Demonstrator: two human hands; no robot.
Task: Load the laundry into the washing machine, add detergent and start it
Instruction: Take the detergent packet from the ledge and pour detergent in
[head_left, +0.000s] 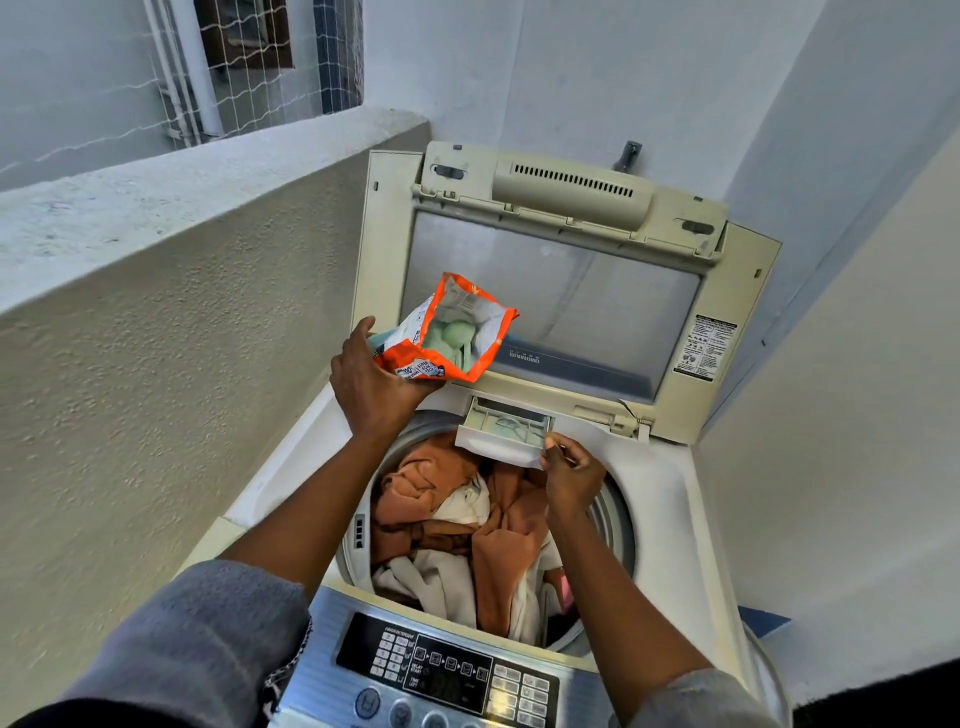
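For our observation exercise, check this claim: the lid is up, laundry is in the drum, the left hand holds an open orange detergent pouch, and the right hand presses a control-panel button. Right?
Not quite. In the head view the right hand grips the pulled-out detergent drawer, not a button on the control panel. The rest stands.

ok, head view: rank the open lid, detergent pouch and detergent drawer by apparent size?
1. open lid, clearly largest
2. detergent pouch; raised in the left hand, so nearness to the camera may inflate it
3. detergent drawer, smallest
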